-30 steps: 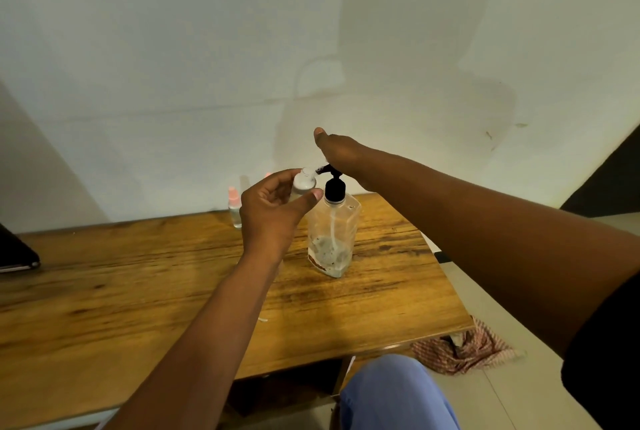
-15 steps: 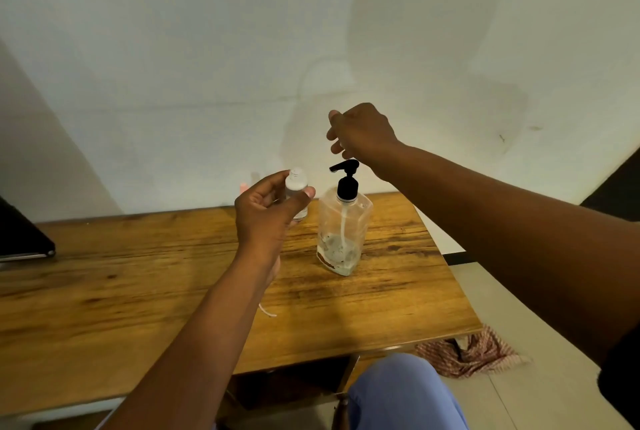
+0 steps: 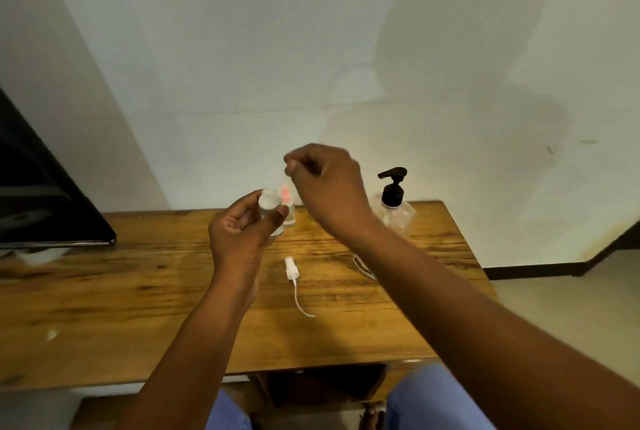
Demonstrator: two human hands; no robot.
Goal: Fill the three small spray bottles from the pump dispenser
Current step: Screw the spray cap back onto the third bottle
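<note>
Clear spray bottle (image 3: pixel 269 205) upright, neck up, left hand (image 3: pixel 239 239) fingers gripping it.

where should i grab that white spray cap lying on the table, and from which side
Probably pinch the white spray cap by its thick head, coming straight down from above. It lies flat on the table with its thin dip tube trailing toward you; the tube looks too slender and bendy to hold. The right hand hovers nearest.
</note>
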